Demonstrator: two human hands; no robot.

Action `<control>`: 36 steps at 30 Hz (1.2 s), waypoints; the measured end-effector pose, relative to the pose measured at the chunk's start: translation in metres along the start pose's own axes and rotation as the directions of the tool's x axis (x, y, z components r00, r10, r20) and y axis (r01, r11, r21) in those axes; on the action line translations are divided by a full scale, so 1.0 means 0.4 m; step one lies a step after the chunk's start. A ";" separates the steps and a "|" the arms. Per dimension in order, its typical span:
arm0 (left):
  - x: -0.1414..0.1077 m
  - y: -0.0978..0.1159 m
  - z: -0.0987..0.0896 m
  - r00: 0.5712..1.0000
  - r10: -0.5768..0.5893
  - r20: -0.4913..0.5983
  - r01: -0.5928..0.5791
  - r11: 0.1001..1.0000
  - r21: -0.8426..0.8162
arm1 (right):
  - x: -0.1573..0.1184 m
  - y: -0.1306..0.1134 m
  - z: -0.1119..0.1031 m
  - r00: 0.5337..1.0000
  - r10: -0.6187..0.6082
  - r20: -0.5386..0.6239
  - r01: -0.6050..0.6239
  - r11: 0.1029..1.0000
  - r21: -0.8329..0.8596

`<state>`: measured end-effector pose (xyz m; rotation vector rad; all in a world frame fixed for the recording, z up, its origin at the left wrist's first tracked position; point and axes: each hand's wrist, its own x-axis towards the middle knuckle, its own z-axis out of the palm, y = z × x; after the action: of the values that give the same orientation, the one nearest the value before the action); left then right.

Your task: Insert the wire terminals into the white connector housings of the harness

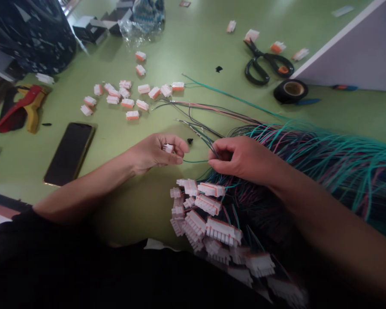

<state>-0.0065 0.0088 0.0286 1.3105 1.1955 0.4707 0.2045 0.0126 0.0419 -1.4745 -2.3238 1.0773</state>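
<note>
Green tabletop [199,51], white connectors all over. Left hand [152,151]: grip closed round a small white connector [167,148], fingers curled, part of it hidden. Right hand [244,155]: grip narrow, thumb and fingers pinching several thin dark wires [209,141], ends pointing up-left. One thin green wire [196,161] spans the gap between the hands; can't tell if it enters the connector. Hands apart, level, near the middle. Wired connectors [209,204] piled just below the right hand; big wire bundle [334,150] runs off right, under the right forearm. Loose connectors [128,103] scattered beyond the left hand. Phone [70,152] left, scissors [260,54] and black tape roll [279,92] far right.
</note>
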 end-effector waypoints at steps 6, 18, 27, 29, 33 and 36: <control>0.000 0.004 0.005 0.999 0.015 -0.045 -0.018 0.998 -0.068 | 0.001 0.000 0.001 1.000 0.009 -0.003 -0.009 1.000 0.009; 0.014 -0.002 -0.009 0.899 0.296 -0.322 -0.146 0.897 0.418 | 0.003 0.006 0.004 0.993 -0.022 -0.112 0.029 0.997 0.066; -0.022 0.020 0.009 0.974 0.172 -0.146 -0.185 0.980 -0.075 | 0.001 -0.008 0.023 0.983 -0.085 -0.161 0.099 0.992 0.081; -0.019 0.016 0.011 0.979 0.150 -0.139 -0.171 0.972 -0.160 | -0.002 -0.014 0.023 0.980 -0.095 -0.175 0.111 0.990 0.088; -0.012 0.008 0.014 0.987 0.104 -0.120 -0.133 0.954 -0.268 | -0.006 -0.021 0.022 0.973 -0.103 -0.206 0.134 0.981 0.141; -0.007 0.005 0.016 0.989 0.088 -0.117 -0.122 0.937 -0.327 | -0.005 -0.021 0.024 0.971 -0.106 -0.216 0.146 0.972 0.182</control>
<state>-0.0013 0.0040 0.0302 1.0701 1.0746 0.7899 0.1948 0.0041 0.0408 -1.2806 -2.0742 1.0341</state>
